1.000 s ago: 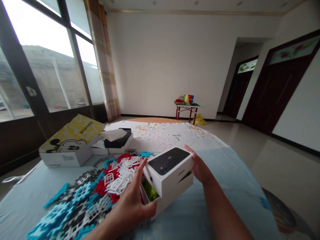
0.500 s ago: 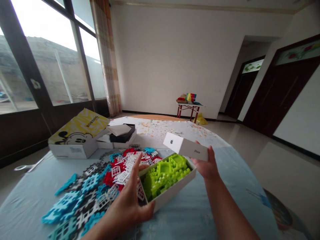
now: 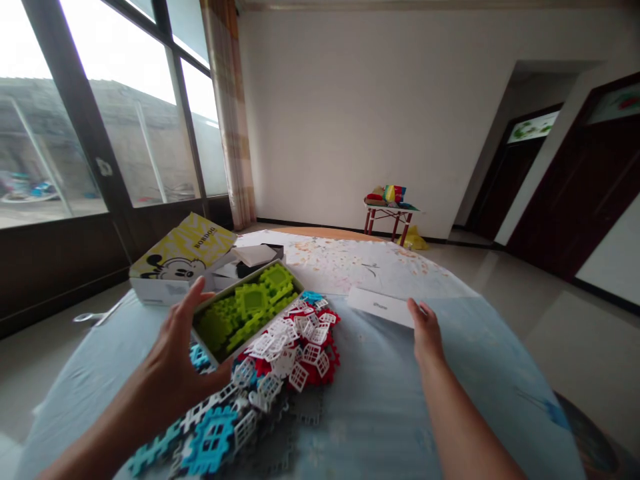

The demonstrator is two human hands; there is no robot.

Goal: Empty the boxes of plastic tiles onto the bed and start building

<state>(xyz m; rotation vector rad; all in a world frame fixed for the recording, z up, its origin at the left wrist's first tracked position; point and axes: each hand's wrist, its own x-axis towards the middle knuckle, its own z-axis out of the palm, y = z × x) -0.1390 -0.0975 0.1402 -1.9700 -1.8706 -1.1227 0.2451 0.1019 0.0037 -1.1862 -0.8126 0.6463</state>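
My left hand grips the left end of a white box, fingers at its far corner and thumb at the near one. Lime-green plastic building pieces fill the box, which sits slightly tilted over the far left side of a pile of pieces. White window-shaped pieces, red pieces and blue pieces show in that pile. In my right hand is a white iPhone box lid, held by its right end above the tablecloth, to the right of the pile.
A yellow and white BOBDOG box stands at the table's back left, beside a black tray partly hidden by the held box. A pale blue cloth covers the near table. Farther off, a small table stands against the wall.
My left hand has carried the box of green pieces leftward, from the pile's right side to over its far left. My right hand still holds the lid, now turned and lower. The view has shifted slightly.
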